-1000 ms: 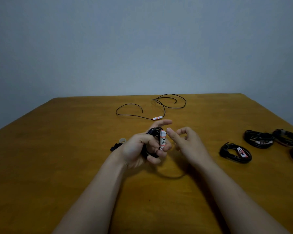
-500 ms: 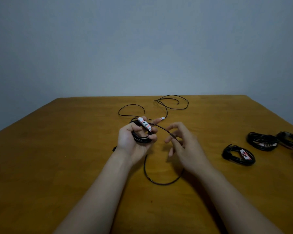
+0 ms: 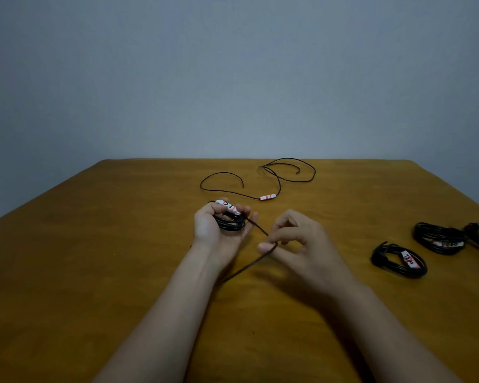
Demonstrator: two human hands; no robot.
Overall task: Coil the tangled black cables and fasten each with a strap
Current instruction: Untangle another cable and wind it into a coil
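The black cable (image 3: 231, 226) is thin, light and limp. It will likely hold no shape of its own, and its turns would spring loose if your grip slackened. It is above the middle of the table (image 3: 94, 272) as a small coil gripped in your left hand (image 3: 219, 233), with the fingers curled round the turns. Its free run (image 3: 257, 227) crosses to your right hand (image 3: 299, 244), which pinches it between thumb and forefinger. From there it drops back toward your left forearm. Your hands are near each other but apart, joined only by that run.

The best hold looks like the one you have: the left hand clamps all the turns at one spot and the right pinches the run close to the coil. The jacket looks smooth, so let it slide through your fingertips. A tug could drag turns out.

The white strap (image 3: 227, 208) with red bands lies over the coil at your left fingertips. It carries a dark handwritten mark, perhaps a "P", too blurred to be sure.

Toward the far edge a second loose cable (image 3: 281, 186) lies in open loops, and its red-and-white strap (image 3: 268, 197) shows no legible writing. Near the right edge, the nearest finished coil (image 3: 390, 268) wears a white label (image 3: 408, 259). Its handwriting starts like a "T" and the rest is unclear. You cannot read the tag on the coil behind it (image 3: 432, 234).
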